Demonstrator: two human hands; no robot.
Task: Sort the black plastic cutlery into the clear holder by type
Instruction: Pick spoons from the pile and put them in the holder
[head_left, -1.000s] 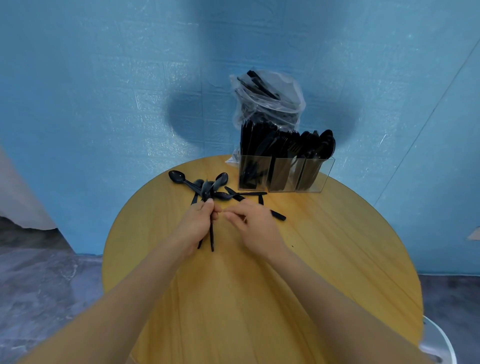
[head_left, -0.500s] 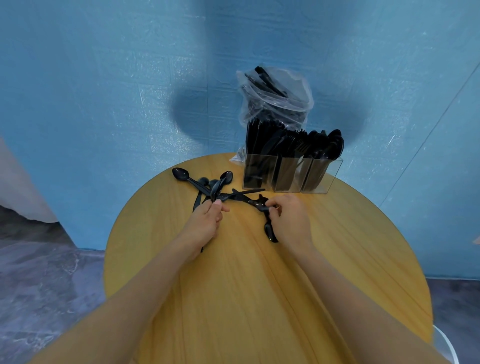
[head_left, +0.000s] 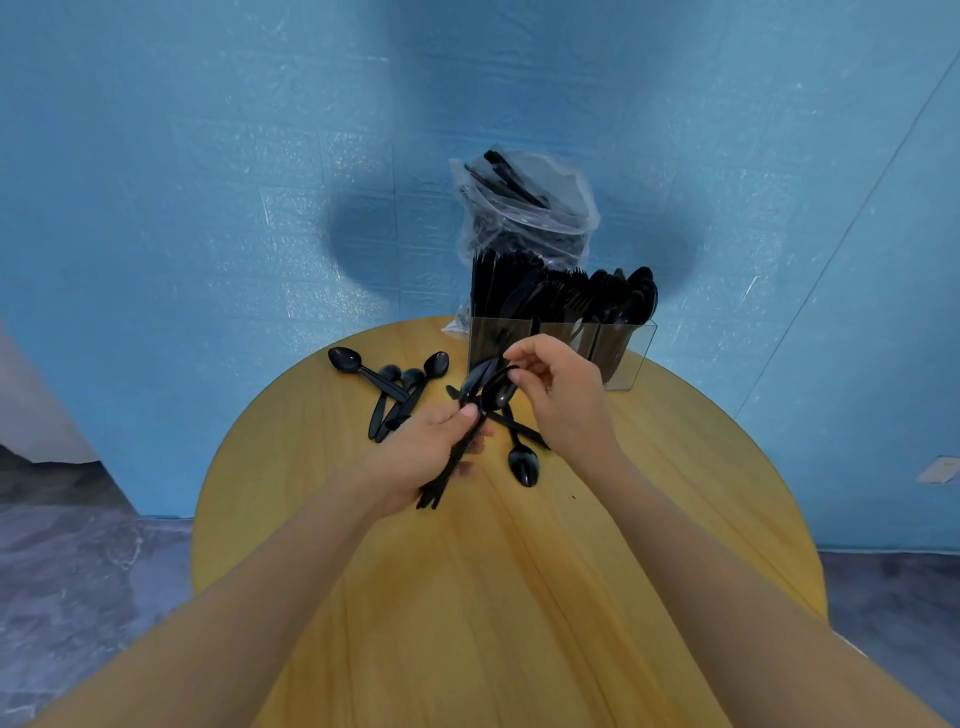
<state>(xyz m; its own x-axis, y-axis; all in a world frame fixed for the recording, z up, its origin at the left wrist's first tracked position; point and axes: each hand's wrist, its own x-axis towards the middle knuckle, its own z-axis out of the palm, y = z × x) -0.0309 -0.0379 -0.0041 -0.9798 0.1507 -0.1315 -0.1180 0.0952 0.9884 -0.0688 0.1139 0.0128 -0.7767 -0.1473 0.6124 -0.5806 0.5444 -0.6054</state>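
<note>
My left hand (head_left: 415, 460) grips a small bunch of black spoons (head_left: 470, 410) by their handles, lifted off the round wooden table (head_left: 519, 597). My right hand (head_left: 563, 397) pinches the bowl end of one spoon in that bunch. Several loose spoons (head_left: 395, 387) lie on the table to the left, and one more spoon (head_left: 522, 462) lies below my right hand. The clear holder (head_left: 631, 358) stands at the table's back edge, its compartments packed with black cutlery.
A clear plastic bag (head_left: 524, 208) with more black cutlery leans against the blue wall behind the holder. The table's round edge drops off on both sides to a grey floor.
My left hand has lifted its spoons off the table. My right hand left the cutlery on the table and rose to the bunch, now pinching a spoon's bowl.
</note>
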